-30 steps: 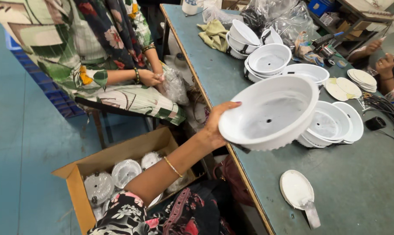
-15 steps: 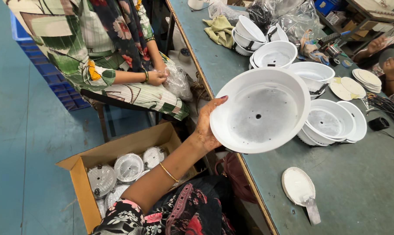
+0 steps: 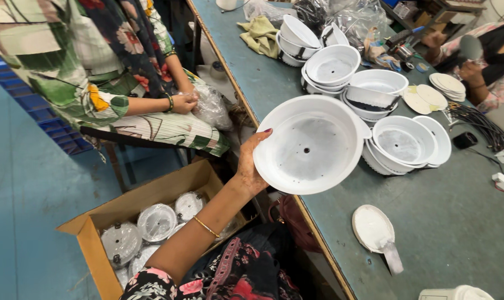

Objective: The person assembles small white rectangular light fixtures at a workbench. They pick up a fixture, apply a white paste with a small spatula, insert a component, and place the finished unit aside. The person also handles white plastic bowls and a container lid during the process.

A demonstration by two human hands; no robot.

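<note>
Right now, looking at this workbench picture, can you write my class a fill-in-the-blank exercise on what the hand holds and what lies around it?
1. The left hand grips the rim of a round ____ housing.
2. The cardboard box stands on the ____.
3. The small round cover lies on the ____ workbench.
4. The housing's inner face is turned ____ the camera.

Missing words: white; floor; green; towards
</note>
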